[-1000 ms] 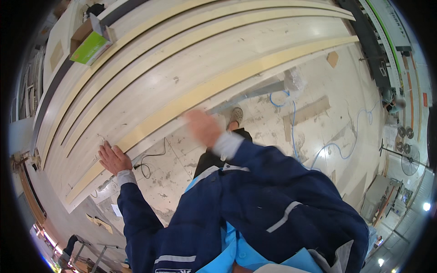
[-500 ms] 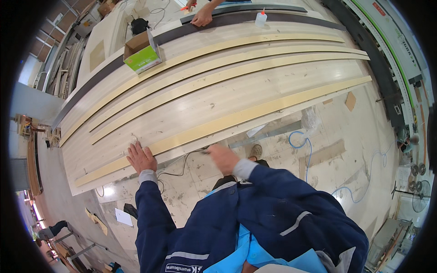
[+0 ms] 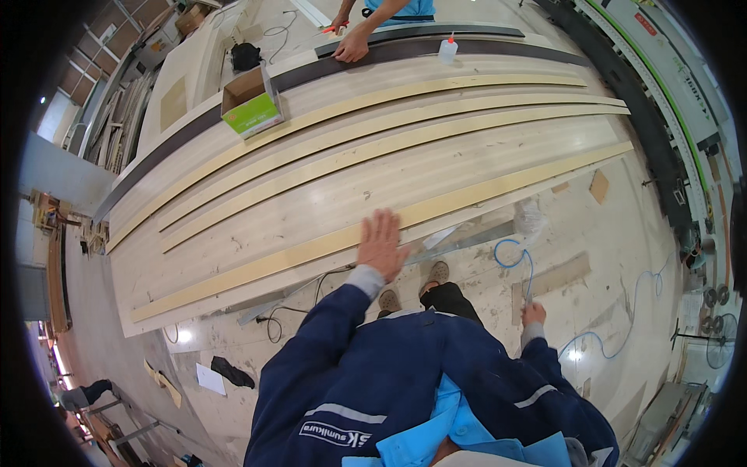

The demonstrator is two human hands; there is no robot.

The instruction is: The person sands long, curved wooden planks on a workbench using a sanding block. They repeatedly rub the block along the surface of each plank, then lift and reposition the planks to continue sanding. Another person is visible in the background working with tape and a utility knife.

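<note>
A long pale-yellow strip (image 3: 288, 253) lies along the near edge of the wide light-wood table (image 3: 311, 208). My left hand (image 3: 381, 245) rests flat across it near the middle, fingers stretched out. Off to the right, away from the table, my right hand (image 3: 534, 314) is closed at my side over the floor. Something small and greyish seems to stick out of its fingers, too small to name. Three more pale-yellow strips (image 3: 373, 143) lie further across the table, roughly parallel.
A green open carton (image 3: 253, 121) and a clear bottle with a red tip (image 3: 447, 51) stand on the far side. There a co-worker's hand (image 3: 352, 47) touches a dark strip (image 3: 436, 33). A blue hose (image 3: 531, 268) and dark cable (image 3: 274, 321) lie on the floor.
My left hand has slid to the right along the near strip, from its left part to about the middle. My right hand has swung away from the table edge, to the right.
</note>
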